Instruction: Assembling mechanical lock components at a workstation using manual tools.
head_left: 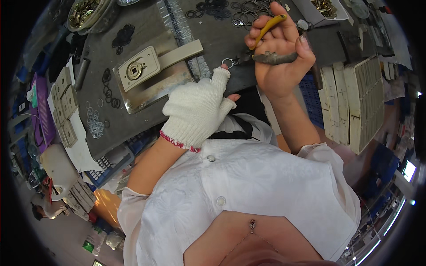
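My right hand (279, 66) is palm up, closed around pliers. One handle of the pliers (269, 30) is yellow; the other is dark and worn. Their dark jaws point left, at a small shiny open ring (228, 62) by the tips. My left hand (194, 104) wears a white knitted glove with bare fingertips. Its index fingertip is close beside the ring, with the thumb apart from it; the other fingers are hidden. Left of this hand, a cream lever handle (179, 55) on a cream backplate lies over a shiny metal plate (153, 95).
Dark rings (213, 9) lie in groups on the grey table (146, 26). Thin clear rings (94, 124) are near the left edge. A bowl of brass-coloured parts (84, 13) stands far left. Cream parts (64, 99) sit on white paper. Stacked cream pieces (355, 102) stand at right.
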